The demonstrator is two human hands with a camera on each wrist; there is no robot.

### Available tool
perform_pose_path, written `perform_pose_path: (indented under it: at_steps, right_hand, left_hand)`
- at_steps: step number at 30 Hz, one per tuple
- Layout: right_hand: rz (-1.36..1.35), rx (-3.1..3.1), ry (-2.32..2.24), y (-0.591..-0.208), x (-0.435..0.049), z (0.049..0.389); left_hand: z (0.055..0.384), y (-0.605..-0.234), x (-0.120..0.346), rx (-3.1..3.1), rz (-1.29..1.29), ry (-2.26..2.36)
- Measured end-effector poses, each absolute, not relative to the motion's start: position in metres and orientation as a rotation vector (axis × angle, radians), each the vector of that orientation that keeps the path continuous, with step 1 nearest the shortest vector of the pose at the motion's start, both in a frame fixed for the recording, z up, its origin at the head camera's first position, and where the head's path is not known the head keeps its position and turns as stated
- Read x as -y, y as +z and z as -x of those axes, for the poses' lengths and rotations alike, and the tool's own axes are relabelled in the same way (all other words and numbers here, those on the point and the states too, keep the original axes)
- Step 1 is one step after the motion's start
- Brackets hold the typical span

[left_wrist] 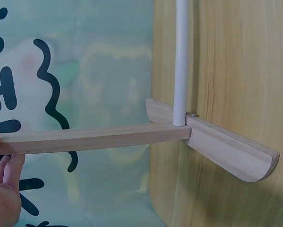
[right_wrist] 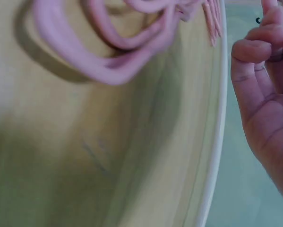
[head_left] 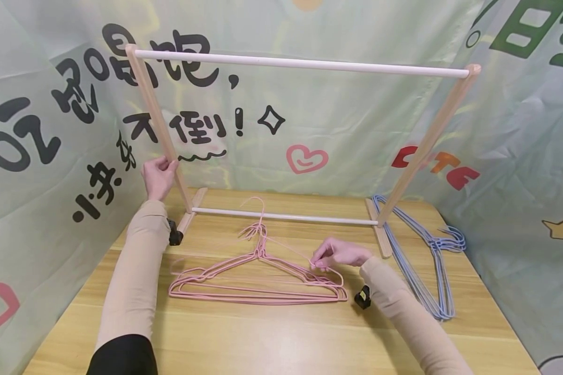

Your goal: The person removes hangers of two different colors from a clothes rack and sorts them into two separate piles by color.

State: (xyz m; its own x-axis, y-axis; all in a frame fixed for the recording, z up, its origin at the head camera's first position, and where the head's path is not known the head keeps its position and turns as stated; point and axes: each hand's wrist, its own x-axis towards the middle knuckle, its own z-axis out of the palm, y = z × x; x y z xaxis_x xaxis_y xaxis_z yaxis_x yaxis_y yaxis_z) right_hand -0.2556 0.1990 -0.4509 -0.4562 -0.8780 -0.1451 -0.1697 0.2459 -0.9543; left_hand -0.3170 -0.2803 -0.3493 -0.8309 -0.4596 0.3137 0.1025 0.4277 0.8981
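My left hand grips the left wooden upright of a rack; in the left wrist view that hand has its thumb above and fingers below the wood. On the table in front of the rack lies a stack of pink clothes hangers, their hooks pointing to the back. With thumb and fingertips my right hand pinches the right shoulder of the uppermost pink hanger, whose hook rises above the others. In the right wrist view the hand has curled fingers, and its hold is out of sight.
The rack has a white top bar and a white bottom bar. Several blue hangers lie by its right foot. A printed curtain surrounds the wooden table.
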Motion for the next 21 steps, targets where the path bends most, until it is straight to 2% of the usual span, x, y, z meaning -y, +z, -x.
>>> perform_pose_path:
  at_steps: [21]
  right_hand:
    - [0.867,-1.773,-1.207,-0.467,-0.197,0.247]
  left_hand:
    - [0.318,-0.350,0.280,2.158,-0.315,-1.392]
